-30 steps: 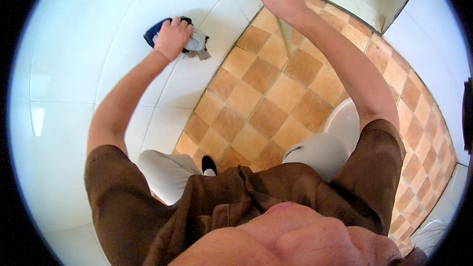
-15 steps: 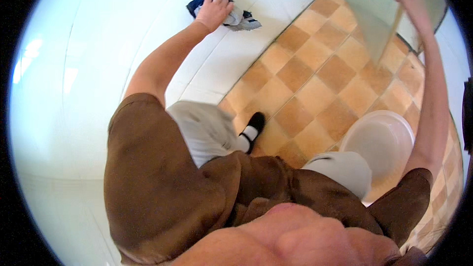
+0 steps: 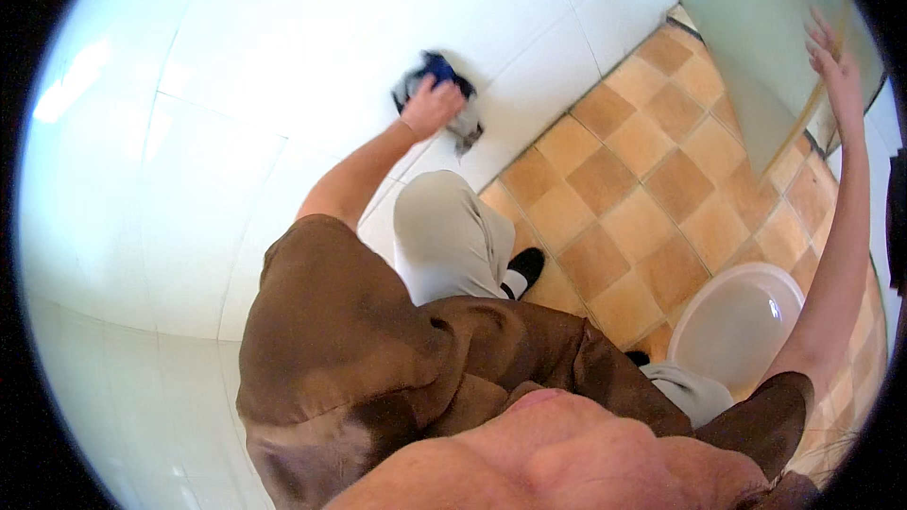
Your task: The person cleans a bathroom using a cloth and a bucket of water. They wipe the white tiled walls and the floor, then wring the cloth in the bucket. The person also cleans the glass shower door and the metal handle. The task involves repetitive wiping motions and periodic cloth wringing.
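Against the white tiled wall, my left hand (image 3: 433, 108) is closed on a crumpled cloth (image 3: 467, 123), grey with dark blue parts. The cloth sits bunched under and around the fingers, pressed to the wall. My right arm reaches forward on the far right. There, my right hand (image 3: 836, 66) is at the wood-coloured edge of a pale green door (image 3: 756, 47), its fingers apart; how firmly it touches the edge I cannot tell.
A white plastic basin (image 3: 732, 321) stands on the orange checkered tile floor (image 3: 624, 217), beneath my right arm. The white wall (image 3: 227, 132) runs along my left side. My knee (image 3: 439, 217) in light trousers is near this wall, with a black shoe (image 3: 529, 269) below.
My left hand has moved the cloth down the wall, nearer to my knee, and the cloth looks more bunched. The whole view has shifted. My right hand stays by the door edge.
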### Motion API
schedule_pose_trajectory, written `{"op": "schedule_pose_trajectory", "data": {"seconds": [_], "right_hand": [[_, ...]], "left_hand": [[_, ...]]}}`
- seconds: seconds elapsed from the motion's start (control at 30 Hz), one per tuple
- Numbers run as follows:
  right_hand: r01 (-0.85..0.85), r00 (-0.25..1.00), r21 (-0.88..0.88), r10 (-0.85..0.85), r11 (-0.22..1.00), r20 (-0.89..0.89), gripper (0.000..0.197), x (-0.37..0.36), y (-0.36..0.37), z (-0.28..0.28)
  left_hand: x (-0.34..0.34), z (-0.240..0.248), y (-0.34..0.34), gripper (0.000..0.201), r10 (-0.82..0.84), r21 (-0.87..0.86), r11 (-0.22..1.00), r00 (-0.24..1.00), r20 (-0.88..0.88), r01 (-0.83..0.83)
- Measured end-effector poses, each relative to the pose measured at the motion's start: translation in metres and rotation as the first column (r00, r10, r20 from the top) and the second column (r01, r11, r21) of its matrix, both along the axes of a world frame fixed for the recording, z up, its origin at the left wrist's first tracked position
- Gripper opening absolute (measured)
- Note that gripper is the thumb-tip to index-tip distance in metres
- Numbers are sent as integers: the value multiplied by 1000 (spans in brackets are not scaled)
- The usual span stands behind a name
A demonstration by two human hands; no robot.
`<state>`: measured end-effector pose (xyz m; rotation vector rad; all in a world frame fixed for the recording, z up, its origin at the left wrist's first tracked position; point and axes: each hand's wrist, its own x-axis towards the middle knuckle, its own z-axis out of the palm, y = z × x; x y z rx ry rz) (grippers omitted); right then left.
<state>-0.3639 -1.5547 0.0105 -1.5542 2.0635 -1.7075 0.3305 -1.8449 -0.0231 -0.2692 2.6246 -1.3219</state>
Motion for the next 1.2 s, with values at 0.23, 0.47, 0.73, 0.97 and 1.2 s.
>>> {"op": "schedule_pose_trajectory", "data": {"seconds": [0.23,0.47,0.73,0.97,1.2], "right_hand": [[65,997,-91,-62,994,37,50,-2,7,-11],[258,965,-101,-262,961,-22,48,-1,6,-18],[237,969,-63,-231,970,85,46,23,9,0],[287,958,-3,-287,958,3,44,10,11,-5],[336,940,-87,-340,938,-31,45,21,16,-3]], "left_hand": [[-108,287,-11,50,-285,-618,731,694,-661,-289],[-137,150,-45,54,-178,-451,890,863,-474,-64],[-53,-52,-15,42,50,215,975,997,53,-60],[-152,120,-48,44,60,-188,957,785,-617,-221],[-133,37,-43,43,50,-70,995,944,-325,-77]]}}
